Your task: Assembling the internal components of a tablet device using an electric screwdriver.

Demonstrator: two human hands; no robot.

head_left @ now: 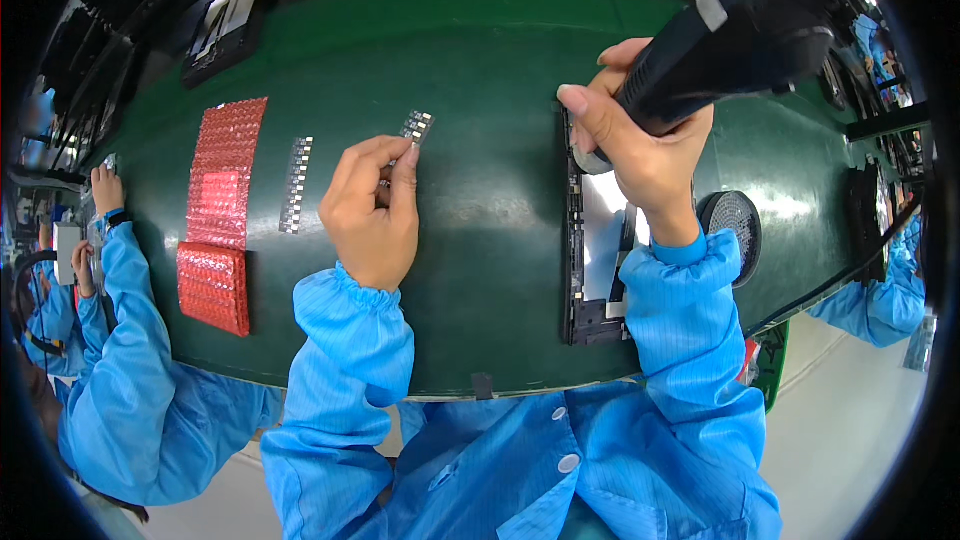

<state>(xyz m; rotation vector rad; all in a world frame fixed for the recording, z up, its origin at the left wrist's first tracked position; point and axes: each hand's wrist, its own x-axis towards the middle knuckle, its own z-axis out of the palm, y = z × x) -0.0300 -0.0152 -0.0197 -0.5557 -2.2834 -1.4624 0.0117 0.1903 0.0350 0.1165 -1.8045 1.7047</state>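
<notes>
Head cam: L hand [372, 210], ctr-left of frame, pinched closed, thumb vs. fingertips on a short dark strip [418, 126] w/ rows of pale pads. Strip tilts up-right out of the grip, just above the table; lower part hidden by fingers. R hand [650, 145], right of ctr, curled around the lower end of a bulky black tool [715, 50]; thumb + fingers partly wrapped, not a full fist. Tool body runs to upper right, lower end points down-left. Can't tell if its tip touches anything, hand blocks it.

Under R hand/forearm: flat black unit [574, 285] w/ silver panel [601, 225], partly covered by the R sleeve [685, 305]. Black round dish [758, 240] just right of that sleeve.

Left of L hand: 2nd padded strip [297, 185], lying apart, approx. upright in frame. Further left: red bubble-wrap sheet [228, 130], w/ folded red bubble-wrap [213, 288] at its lower end. All on the green tabletop [490, 260]. Dark tape bit [482, 386] on the near edge, bottom ctr.

Bg: co-worker's hand [107, 190] + blue sleeve far left; another blue-sleeved person [880, 312], far right. Black tray [212, 55], upper left.
</notes>
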